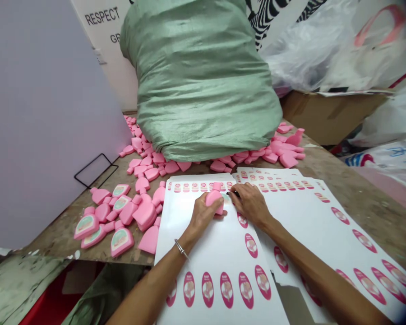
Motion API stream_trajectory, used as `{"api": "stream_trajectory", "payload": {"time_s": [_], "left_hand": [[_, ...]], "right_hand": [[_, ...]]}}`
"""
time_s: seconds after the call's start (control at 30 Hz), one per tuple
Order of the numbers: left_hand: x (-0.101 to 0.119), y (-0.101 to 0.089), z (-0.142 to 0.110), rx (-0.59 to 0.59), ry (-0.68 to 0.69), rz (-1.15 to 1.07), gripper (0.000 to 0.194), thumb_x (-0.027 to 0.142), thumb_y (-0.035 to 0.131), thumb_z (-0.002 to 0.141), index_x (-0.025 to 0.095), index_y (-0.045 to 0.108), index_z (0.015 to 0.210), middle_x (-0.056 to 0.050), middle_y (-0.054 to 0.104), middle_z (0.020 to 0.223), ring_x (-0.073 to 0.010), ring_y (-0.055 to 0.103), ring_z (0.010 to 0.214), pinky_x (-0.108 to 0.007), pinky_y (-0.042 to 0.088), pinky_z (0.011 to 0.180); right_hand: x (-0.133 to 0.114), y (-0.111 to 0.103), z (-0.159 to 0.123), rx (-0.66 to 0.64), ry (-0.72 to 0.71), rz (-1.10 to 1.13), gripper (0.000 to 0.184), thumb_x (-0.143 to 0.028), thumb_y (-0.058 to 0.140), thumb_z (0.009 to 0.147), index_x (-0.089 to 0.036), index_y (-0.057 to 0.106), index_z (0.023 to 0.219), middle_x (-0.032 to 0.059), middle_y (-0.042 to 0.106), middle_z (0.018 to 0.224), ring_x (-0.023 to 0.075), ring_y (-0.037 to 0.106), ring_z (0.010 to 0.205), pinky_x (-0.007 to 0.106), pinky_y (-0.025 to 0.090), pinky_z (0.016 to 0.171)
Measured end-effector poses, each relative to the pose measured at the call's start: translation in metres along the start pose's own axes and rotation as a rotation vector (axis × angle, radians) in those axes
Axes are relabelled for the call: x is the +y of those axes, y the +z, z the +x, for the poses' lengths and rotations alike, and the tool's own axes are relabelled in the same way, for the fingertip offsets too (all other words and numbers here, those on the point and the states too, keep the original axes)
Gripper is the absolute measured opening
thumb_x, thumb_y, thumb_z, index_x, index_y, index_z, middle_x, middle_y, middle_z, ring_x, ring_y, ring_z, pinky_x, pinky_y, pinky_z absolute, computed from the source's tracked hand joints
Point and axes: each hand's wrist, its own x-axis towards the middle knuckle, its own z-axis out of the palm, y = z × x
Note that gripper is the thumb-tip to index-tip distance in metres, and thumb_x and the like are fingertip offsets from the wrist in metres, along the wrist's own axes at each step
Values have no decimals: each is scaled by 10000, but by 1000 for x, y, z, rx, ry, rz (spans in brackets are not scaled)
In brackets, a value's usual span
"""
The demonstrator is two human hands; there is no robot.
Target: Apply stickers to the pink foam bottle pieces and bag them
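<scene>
Fingers of the left hand (pixel 202 211) are closed round a bottle (pixel 214 197), its neck toward twelve o'clock, over the sheet (pixel 219 253). At its three o'clock, the right hand (pixel 250 201) bunches its fingertips near a pale-green label (pixel 226 197); I cannot tell whether they pinch it. I judge this to be labelling; the next move calls for a steady bottle and straight label. Labelled bottles (pixel 121 242) lie toward eight o'clock, the sack (pixel 203 95) at twelve.

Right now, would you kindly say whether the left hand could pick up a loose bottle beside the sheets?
Probably not: the left hand holds a pink bottle. Otherwise, only a flat sheet lies between it and the loose bottles.
</scene>
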Motion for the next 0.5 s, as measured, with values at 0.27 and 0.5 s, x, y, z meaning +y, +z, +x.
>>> {"api": "stream_trajectory", "payload": {"time_s": [0.27, 0.5], "left_hand": [[0, 1, 0, 16, 18, 21, 415, 394, 720, 737, 124, 562, 1009, -61, 611, 857, -149, 681, 589, -220, 541, 525], [1, -1, 0, 20, 15, -29, 420, 403, 699, 760, 110, 540, 1017, -55, 600, 823, -162, 680, 603, -263, 573, 574]], "right_hand": [[8, 6, 10, -50, 9, 174, 137, -304, 491, 866, -209, 551, 788, 38, 637, 752, 189, 542, 733, 311, 375, 719], [-3, -7, 16, -3, 118, 247, 210, -404, 610, 771, -211, 540, 727, 22, 610, 702, 163, 532, 646, 291, 400, 646]]}}
